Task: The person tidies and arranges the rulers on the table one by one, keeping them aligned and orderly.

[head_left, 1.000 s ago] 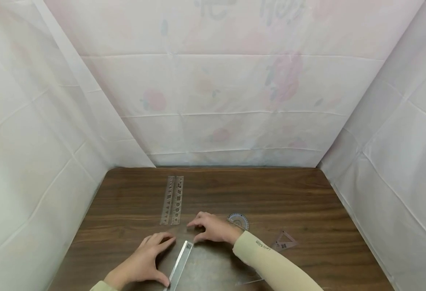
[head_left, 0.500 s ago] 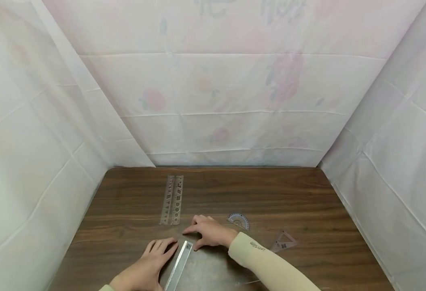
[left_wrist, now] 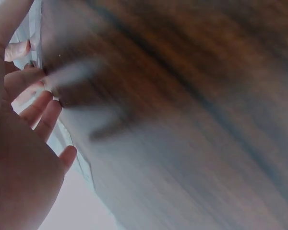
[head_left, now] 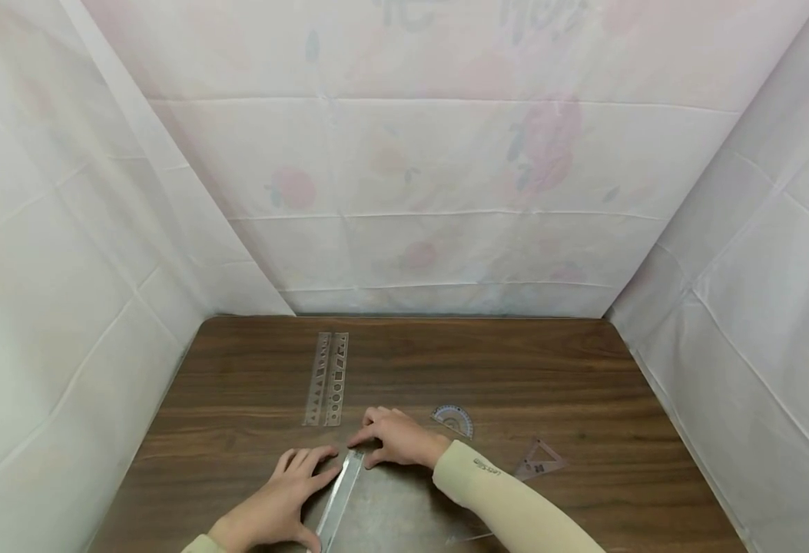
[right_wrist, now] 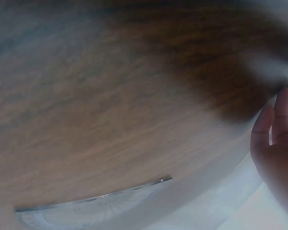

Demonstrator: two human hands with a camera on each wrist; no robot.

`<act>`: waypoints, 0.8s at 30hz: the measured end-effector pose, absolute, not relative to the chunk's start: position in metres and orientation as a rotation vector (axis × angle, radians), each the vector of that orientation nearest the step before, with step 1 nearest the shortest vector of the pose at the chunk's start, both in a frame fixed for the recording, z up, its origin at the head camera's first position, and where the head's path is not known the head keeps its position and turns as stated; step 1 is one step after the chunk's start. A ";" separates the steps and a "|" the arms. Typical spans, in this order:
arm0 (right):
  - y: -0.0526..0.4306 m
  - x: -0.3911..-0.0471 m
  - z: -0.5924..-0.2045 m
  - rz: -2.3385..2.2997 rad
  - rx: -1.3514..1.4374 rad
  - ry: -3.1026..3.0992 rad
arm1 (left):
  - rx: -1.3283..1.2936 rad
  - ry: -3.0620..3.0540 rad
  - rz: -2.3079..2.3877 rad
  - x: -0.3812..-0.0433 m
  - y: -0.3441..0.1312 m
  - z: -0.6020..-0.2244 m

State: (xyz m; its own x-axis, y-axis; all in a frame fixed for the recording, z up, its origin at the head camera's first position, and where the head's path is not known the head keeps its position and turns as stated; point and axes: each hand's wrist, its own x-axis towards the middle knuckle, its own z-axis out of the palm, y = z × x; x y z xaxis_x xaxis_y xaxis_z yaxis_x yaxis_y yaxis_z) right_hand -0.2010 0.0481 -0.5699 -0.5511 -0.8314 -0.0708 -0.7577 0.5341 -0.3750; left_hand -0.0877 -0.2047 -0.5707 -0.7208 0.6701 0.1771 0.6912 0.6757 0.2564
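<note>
A long clear ruler point(head_left: 338, 495) with a bright reflective edge lies slanted on the table, its near end running out of the head view. My right hand point(head_left: 402, 438) is at its far end, where the thumb and forefinger pinch it from either side. Along the ruler's left edge rests my left hand point(head_left: 280, 491), fingers spread and relaxed, with fingertips and thumb touching that edge. The left wrist view shows the fingers point(left_wrist: 48, 115) of this hand loosely extended. In the right wrist view only part of the right hand point(right_wrist: 278, 143) shows, and its grip is hidden.
Two clear stencil rulers, a left one point(head_left: 317, 384) and a right one point(head_left: 337, 380), lie side by side farther back. A protractor point(head_left: 453, 420) lies right of the right hand. A clear set square point(head_left: 541, 465) is partly behind the right sleeve point(head_left: 508, 491). White cloth walls point(head_left: 404, 253) surround the wooden table point(head_left: 549, 369).
The ruler has shifted slightly away from me, and its far end with the dark mark is now covered by my right fingers. The right hand has closed in on that end.
</note>
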 end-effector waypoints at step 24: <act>0.051 -0.197 -0.565 -0.461 -1.070 2.691 | -1.111 -2.826 -0.541 -0.097 -0.205 -0.574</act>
